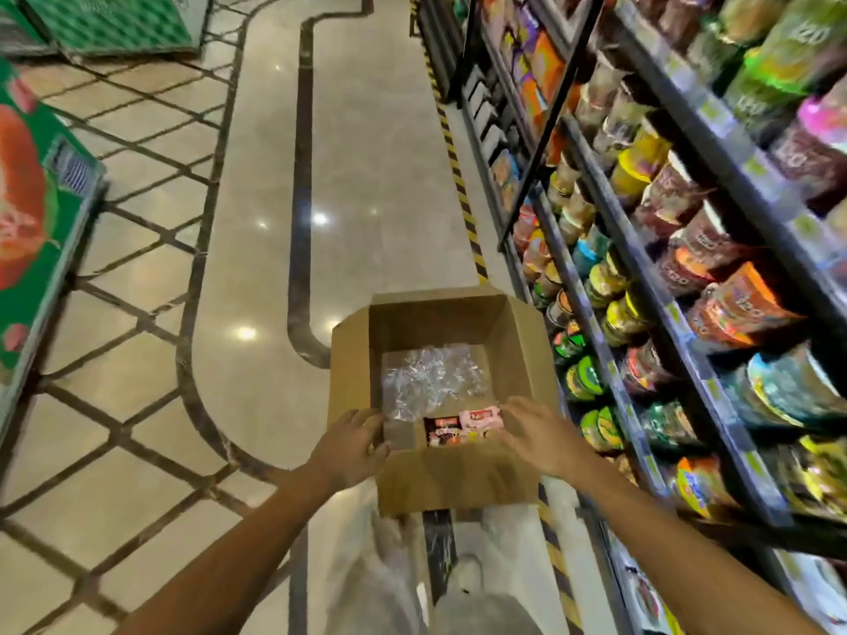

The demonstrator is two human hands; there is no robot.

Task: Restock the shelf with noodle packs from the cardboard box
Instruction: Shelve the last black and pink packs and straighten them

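Observation:
An open cardboard box (431,478) stands on the floor in front of me, flaps folded out. Inside, noodle packs (463,426) in pink, black and red lie at the near edge, and crumpled clear plastic (431,378) fills the far part. My left hand (350,444) hovers at the box's near left corner, fingers spread and holding nothing. My right hand (541,435) reaches over the near right rim, fingers spread beside the pink pack. Whether it touches the pack I cannot tell. The shelf (678,313) on the right carries rows of noodle cups and packs.
A shiny tiled aisle floor (376,176) runs ahead, with yellow-black hazard tape (463,194) along the shelf base. Green display crates (41,213) stand at the left. My legs and a shoe (465,575) are below the box.

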